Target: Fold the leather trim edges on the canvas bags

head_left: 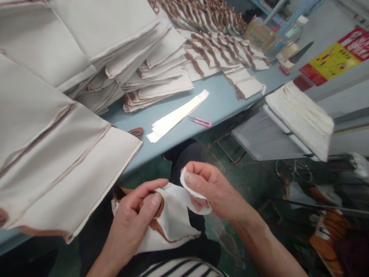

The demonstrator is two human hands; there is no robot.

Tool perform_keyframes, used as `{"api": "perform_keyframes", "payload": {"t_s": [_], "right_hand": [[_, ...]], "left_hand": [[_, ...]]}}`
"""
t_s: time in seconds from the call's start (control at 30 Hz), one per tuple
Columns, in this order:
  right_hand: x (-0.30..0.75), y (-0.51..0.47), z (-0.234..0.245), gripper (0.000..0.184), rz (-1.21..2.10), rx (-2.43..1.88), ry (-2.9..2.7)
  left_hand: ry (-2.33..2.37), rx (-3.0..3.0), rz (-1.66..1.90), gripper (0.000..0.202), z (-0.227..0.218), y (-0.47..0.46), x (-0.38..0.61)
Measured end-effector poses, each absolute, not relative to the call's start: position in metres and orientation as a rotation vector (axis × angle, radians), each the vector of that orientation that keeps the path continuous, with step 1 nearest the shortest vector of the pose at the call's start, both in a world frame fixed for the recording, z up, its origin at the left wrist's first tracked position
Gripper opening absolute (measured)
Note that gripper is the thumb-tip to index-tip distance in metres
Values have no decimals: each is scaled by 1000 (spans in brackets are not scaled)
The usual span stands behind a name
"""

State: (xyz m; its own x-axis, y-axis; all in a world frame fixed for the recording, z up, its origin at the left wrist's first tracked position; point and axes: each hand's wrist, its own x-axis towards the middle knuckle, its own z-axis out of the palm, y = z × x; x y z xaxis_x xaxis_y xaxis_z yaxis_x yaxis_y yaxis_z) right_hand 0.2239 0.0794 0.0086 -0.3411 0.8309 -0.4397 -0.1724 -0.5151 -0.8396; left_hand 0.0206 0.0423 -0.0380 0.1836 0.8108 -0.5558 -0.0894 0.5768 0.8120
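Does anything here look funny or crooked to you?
Yes. The stack of white cloth on the right tips sideways on its grey stand, and its corner juts out past the edge, so it looks crooked.

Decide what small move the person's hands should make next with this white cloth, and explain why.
Probably the right hand should ease the curled rim of the white cloth flat while the left hand keeps its pinch. The rim curls around the right fingers, and the cloth bunches between the hands, unlike the flat pieces stacked on the blue table.
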Motion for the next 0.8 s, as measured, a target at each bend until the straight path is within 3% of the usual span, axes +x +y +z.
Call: {"api": "perform_keyframes", "payload": {"t_s": [0.2,0.67,0.8], "right_hand": [[225,74,-8,52,2218,-1062,-793],[227,75,-17,54,2423,-894,-546],[231,76,-18,57,2283,-1025,-958]], "left_hand": [[1270,1017,799,42,-28,41,29],[1070,1332,944,8,-39,45,33],[1193,1142,825,25,-34,45,34]]}}
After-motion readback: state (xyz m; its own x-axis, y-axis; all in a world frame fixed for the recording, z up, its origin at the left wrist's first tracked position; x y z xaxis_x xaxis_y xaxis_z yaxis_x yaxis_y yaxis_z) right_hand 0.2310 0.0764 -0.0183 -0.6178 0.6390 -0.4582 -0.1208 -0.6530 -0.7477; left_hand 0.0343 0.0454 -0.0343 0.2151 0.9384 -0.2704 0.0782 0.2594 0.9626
